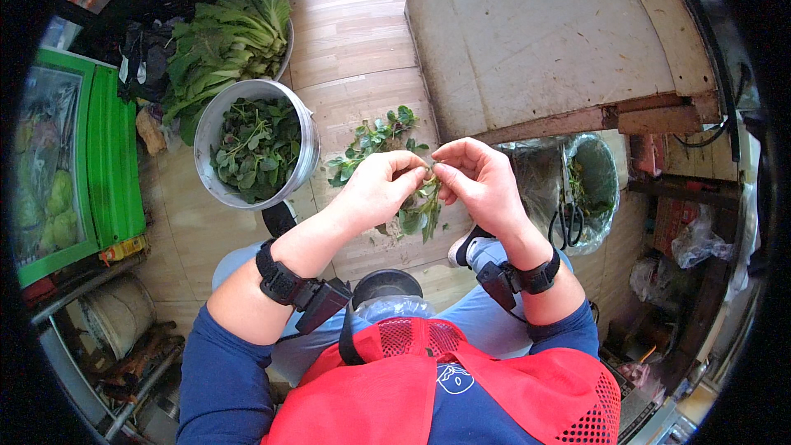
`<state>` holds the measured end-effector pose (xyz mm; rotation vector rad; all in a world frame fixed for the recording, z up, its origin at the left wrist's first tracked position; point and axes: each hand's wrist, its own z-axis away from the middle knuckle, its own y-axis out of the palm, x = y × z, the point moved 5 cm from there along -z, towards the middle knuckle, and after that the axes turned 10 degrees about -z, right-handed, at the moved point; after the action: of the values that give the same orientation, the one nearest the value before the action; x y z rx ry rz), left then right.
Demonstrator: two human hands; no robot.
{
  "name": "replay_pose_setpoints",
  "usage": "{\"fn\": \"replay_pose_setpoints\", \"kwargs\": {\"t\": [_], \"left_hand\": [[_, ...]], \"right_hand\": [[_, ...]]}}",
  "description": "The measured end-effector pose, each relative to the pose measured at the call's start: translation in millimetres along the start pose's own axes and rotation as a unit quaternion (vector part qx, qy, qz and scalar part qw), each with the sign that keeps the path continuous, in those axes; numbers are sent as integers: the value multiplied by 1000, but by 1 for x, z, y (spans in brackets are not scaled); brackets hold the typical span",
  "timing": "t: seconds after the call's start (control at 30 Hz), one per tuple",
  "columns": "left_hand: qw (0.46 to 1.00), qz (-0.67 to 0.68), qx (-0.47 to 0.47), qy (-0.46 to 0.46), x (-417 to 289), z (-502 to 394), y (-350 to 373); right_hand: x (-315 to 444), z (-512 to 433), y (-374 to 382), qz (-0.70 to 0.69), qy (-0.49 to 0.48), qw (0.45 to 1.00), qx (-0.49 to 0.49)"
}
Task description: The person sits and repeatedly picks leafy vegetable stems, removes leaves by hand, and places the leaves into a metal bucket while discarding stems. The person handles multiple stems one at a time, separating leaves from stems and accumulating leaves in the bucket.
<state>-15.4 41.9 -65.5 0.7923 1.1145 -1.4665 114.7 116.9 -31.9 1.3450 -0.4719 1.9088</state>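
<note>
Both hands meet over the tiled floor, fingertips nearly touching. My left hand (384,185) pinches the upper end of a leafy green sprig (421,210) between thumb and forefinger. Thumb and fingers of my right hand (477,182) close on the same sprig, whose leaves hang below. More leafy stems (374,139) lie loose on the floor just beyond the hands. To the left, a white plastic bucket (309,148) holds many similar green leaves. Black-handled scissors (566,222) stand at a plastic-lined bin (609,167) on the right, with plant scraps inside it.
Behind the bucket, large leafy greens (228,43) fill a round basin (288,52). A worn wooden board or tabletop (556,31) stands at upper right. On the far left is a green-framed glass cabinet (111,148); shelves (686,198) with plastic bags line the right.
</note>
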Motion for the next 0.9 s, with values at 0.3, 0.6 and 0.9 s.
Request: {"fn": "replay_pose_setpoints", "kwargs": {"t": [0.3, 0.6, 0.9], "left_hand": [[997, -81, 8, 15, -13, 5, -2], [988, -95, -78, 92, -23, 12, -11], [983, -113, -143, 3, 8, -2, -72]], "right_hand": [[-2, -1, 1, 5, -19, 1000, -20], [20, 12, 19, 253, -311, 916, -15], [35, 26, 23, 213, -402, 890, -17]]}}
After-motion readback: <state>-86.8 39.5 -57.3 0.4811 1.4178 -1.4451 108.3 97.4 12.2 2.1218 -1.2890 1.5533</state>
